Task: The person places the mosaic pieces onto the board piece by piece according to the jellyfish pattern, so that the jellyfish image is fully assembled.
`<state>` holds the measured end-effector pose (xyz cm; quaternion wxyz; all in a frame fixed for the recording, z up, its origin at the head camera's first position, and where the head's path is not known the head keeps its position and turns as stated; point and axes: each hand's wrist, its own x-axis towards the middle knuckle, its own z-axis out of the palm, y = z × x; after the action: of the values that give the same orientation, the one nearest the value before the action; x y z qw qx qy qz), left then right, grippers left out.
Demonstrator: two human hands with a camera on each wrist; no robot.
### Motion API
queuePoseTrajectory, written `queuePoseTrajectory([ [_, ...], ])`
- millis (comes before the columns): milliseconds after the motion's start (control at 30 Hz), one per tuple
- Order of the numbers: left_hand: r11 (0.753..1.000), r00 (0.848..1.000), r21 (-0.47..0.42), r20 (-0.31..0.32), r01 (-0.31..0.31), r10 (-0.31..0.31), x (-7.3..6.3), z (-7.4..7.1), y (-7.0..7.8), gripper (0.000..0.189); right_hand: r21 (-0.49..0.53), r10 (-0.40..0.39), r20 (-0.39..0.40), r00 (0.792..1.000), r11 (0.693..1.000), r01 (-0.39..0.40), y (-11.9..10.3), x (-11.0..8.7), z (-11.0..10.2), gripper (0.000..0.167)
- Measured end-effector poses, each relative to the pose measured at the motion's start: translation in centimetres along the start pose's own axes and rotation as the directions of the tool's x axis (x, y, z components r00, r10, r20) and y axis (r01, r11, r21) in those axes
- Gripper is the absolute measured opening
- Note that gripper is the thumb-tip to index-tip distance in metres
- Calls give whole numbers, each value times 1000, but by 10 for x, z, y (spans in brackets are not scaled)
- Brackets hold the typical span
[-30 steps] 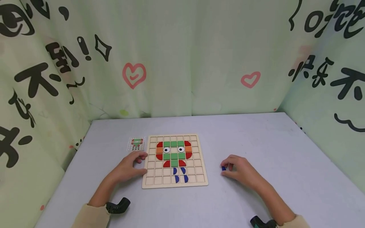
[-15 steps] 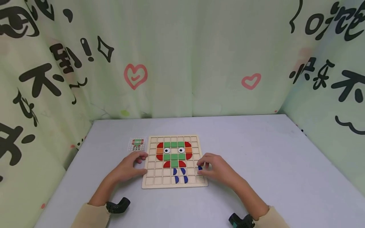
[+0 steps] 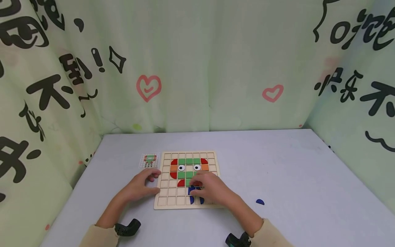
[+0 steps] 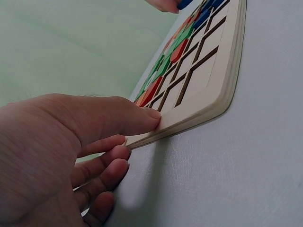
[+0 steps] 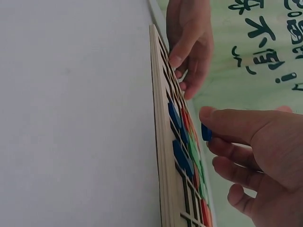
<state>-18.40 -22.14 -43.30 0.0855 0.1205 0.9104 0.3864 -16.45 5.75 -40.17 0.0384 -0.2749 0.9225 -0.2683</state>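
A square wooden grid board (image 3: 167,201) lies on the table, bearing a figure of green, red, orange and blue pieces with two eye pieces (image 3: 181,168). At its left edge rests my left hand (image 3: 140,186); in the left wrist view the thumb (image 4: 137,118) touches the rim and the other fingers bend beside it. Over the lower middle of the board, my right hand (image 3: 213,188) pinches a small blue piece (image 5: 206,132) between thumb and fingertips. Blue pieces (image 5: 182,158) sit in the cells below it. The right hand hides part of the figure.
A small pattern card (image 3: 150,160) printed with a similar figure lies by the board's upper left corner. One blue half-circle piece (image 3: 260,201) is on the white table (image 3: 277,164) to the right. Light green curtains (image 3: 185,103) stand behind and at both sides.
My right hand has carried the blue piece leftward from the table onto the board's lower middle, uncovering the half-circle piece at right. The left hand stays at the board's edge.
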Motion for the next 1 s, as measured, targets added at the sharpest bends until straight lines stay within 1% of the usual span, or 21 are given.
queuePoseTrajectory([
  [133,1000,1000,-3,3,-16,16,0,0,0,53,6,-18,6,1000,1000,18,-8,9,8,18],
  [233,1000,1000,-11,6,-22,22,0,0,0,53,26,9,27,1000,1000,-10,-13,14,15,19],
  [367,1000,1000,-17,9,-11,11,0,0,0,53,-4,27,44,999,1000,-27,-16,18,23,22],
  [500,1000,1000,-20,8,-1,2,0,-1,1,54,-37,23,36,999,999,-22,-17,19,28,23],
  [767,1000,1000,-19,-1,12,-12,-1,0,1,54,-34,22,15,1000,999,-21,-18,18,29,22],
  [1000,1000,1000,-11,-3,5,-5,0,1,2,54,-8,38,10,999,999,-38,-15,16,26,22],
])
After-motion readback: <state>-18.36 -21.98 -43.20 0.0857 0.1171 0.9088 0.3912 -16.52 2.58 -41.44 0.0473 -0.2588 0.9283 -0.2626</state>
